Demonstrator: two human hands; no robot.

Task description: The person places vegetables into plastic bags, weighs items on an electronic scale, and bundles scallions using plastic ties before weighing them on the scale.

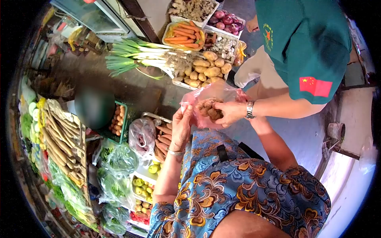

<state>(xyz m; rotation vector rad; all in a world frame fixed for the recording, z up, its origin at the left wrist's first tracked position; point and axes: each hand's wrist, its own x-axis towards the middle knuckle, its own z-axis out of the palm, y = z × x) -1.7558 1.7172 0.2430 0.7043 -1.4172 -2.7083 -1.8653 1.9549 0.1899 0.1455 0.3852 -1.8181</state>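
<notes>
My left hand (183, 121) is closed, its thumb and fingers pinching the near-left rim of a thin pink plastic bag (200, 97). The bag's mouth is spread between my two hands. My right hand (244, 96) is at the bag's right edge, mostly hidden behind a co-worker's wrist; the bag looks gripped there. The co-worker's hand (232, 113), with a metal watch, reaches into the bag and touches brown knobbly lumps (209, 108). Their exact kind is hard to make out.
The co-worker in a green shirt (305, 43) stands close at the right. Ahead are crates of potatoes (204, 71), carrots (184, 35) and onions (228, 22), with leeks (147, 53) beside them. Eggs (118, 120), sweet potatoes (163, 139) and bagged greens (117, 174) lie at the left.
</notes>
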